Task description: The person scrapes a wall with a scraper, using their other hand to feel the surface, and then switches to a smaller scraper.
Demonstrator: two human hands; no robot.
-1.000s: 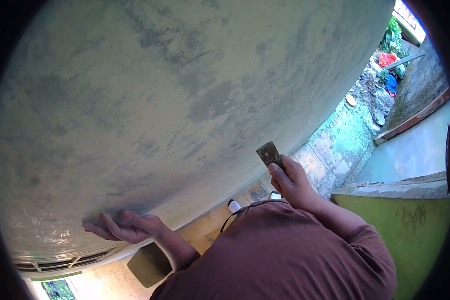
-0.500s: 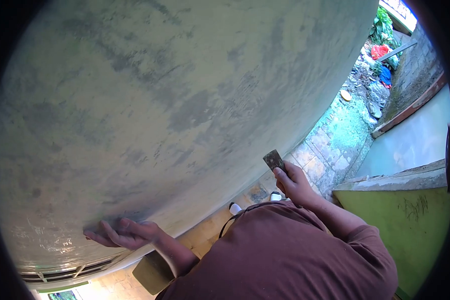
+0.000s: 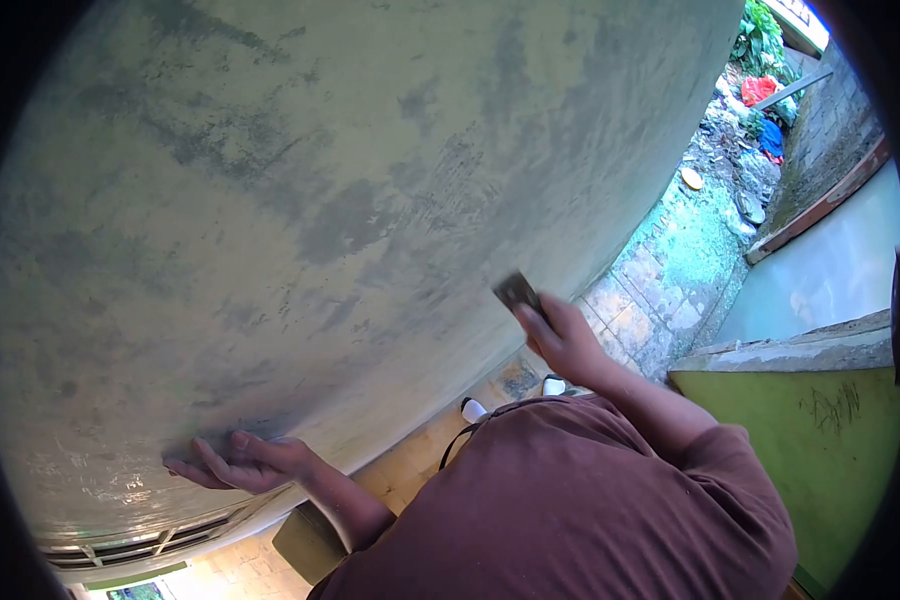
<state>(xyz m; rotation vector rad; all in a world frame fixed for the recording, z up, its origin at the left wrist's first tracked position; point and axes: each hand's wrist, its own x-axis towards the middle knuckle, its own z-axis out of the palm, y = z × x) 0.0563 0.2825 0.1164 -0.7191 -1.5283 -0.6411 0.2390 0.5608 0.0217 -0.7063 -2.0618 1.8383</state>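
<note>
In my right hand (image 3: 567, 340) is a small flat scraper (image 3: 516, 290), its dark, dirty rectangular blade sticking out past my thumb. The fingers wrap round the lower part, which is hidden. The blade overlaps the wall in this view. A large pale wall (image 3: 300, 200) with grey smeared patches of filler or bare plaster fills the left side. Low on that wall rests my left hand (image 3: 245, 463), its fingers stretched out and slightly bent, a dark shadow just above them.
A green low wall (image 3: 800, 430) with a rough ledge stands to my right. A tiled path (image 3: 625, 310) runs along the wall toward rubble and plants. Behind my left arm is a dark olive boxy object (image 3: 308, 545); a slatted vent (image 3: 150, 541) lies at lower left.
My right hand has moved up and left with the scraper, nearer the wall. My left hand stays almost in the same place.
</note>
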